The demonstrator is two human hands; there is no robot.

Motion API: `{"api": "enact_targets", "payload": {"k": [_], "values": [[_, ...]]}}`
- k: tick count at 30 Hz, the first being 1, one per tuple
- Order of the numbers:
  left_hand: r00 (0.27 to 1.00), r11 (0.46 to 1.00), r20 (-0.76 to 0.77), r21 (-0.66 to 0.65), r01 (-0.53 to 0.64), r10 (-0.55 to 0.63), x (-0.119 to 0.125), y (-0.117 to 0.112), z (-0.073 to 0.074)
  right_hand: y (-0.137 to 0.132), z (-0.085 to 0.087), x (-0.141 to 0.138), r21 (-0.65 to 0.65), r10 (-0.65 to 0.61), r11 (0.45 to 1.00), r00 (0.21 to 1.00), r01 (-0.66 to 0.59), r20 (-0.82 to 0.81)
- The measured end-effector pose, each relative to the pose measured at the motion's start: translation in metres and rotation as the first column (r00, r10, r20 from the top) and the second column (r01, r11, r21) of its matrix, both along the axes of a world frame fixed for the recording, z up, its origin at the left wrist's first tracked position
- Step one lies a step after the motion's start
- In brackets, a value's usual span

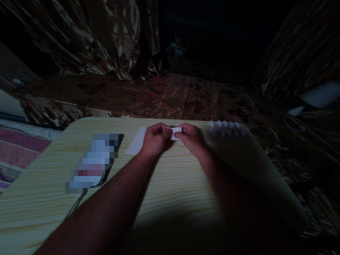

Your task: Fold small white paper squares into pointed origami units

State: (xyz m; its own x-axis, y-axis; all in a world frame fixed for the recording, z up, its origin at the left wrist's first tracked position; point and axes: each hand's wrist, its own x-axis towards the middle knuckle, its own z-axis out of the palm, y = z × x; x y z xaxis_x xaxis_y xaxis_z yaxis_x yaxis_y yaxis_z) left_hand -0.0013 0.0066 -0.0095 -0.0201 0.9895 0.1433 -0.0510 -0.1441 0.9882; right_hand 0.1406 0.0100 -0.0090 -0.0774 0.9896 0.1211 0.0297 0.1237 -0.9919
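Note:
Between my two hands is a small folded piece of white paper (175, 134), held near the far edge of the wood-grain table (170, 184). My left hand (157, 139) pinches its left side, thumb on top. On the right side, my right hand (191, 137) grips it with the thumb pressed on its face. Partly behind my left hand lies a flat white sheet of paper (136, 143). To the right of my right hand stand several small pointed folded paper pieces (227, 129), set in two rows.
A blurred-out phone-like device (92, 163) with a cable lies at the table's left. Beyond the table is a ledge with patterned cloth (159, 94), under shiny curtains (114, 35). A white object (320, 95) with a cord is at the far right. Striped bedding (21, 148) borders the left.

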Motion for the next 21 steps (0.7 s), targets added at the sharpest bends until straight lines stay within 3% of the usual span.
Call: {"api": "enact_targets", "payload": {"k": [21], "values": [[1.0,1.0,-0.009,0.016,0.005,-0.005,-0.0007,0.0005,-0.0021,0.002,-0.0015,-0.0002,-0.007,0.004,1.0,0.999,-0.004,-0.036]]}}
